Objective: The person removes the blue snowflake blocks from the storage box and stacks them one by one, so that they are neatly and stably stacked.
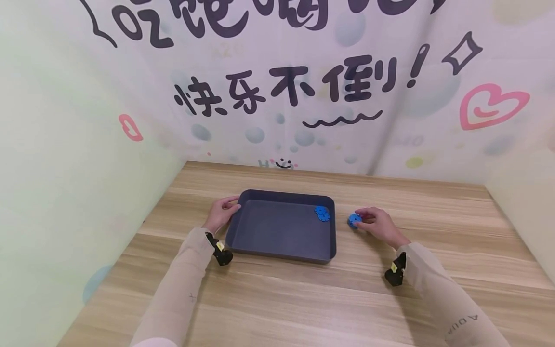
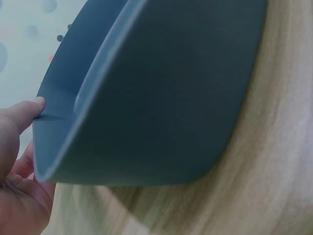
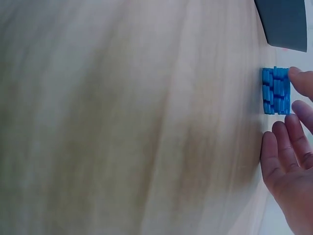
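A dark grey rectangular tray [image 1: 282,226] stands on the table, and two blue notched plastic discs [image 1: 322,213] lie overlapping in its right end. My left hand [image 1: 221,213] grips the tray's left rim. In the left wrist view the thumb [image 2: 29,110] lies over the rim and the other fingers are outside the wall. To the right of the tray, a short stack of blue notched discs [image 1: 354,220] stands on the table. My right hand [image 1: 381,225] pinches this stack between thumb and finger; in the right wrist view the stack [image 3: 276,91] shows several layers.
The wood-grain table [image 1: 277,299] reaches back to a printed cloth wall [image 1: 286,140] with dark lettering. A pale wall [image 1: 65,168] stands along the left side. Each wrist wears a small black camera, such as the left wrist camera [image 1: 222,253].
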`<state>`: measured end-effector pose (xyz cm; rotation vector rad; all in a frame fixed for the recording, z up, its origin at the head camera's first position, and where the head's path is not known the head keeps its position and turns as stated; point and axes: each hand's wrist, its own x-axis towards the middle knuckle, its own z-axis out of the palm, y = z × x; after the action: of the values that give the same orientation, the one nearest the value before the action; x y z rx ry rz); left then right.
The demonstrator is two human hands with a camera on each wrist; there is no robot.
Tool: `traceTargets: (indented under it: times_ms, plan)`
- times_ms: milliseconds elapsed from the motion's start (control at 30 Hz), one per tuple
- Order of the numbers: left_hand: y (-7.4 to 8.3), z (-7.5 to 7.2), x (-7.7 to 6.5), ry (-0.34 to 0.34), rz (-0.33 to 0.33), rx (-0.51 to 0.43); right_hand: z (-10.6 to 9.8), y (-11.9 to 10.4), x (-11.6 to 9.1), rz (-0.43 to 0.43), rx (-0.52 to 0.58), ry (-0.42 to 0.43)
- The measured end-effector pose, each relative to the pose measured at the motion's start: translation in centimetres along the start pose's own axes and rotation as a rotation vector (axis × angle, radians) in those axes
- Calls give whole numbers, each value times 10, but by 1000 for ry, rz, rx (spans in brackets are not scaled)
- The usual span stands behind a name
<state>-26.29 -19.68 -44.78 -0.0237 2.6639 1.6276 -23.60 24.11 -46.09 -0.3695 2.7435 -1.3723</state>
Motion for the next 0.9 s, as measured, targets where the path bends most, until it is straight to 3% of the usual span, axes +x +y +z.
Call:
traceTargets:
  times_ms: [400,900]
  plan:
    - [0,-1,0,1,-9,12,2,-16,11,-59,39,9]
    - [1,-1,1,5,-2,14,40,-66,39,-160,54,-31]
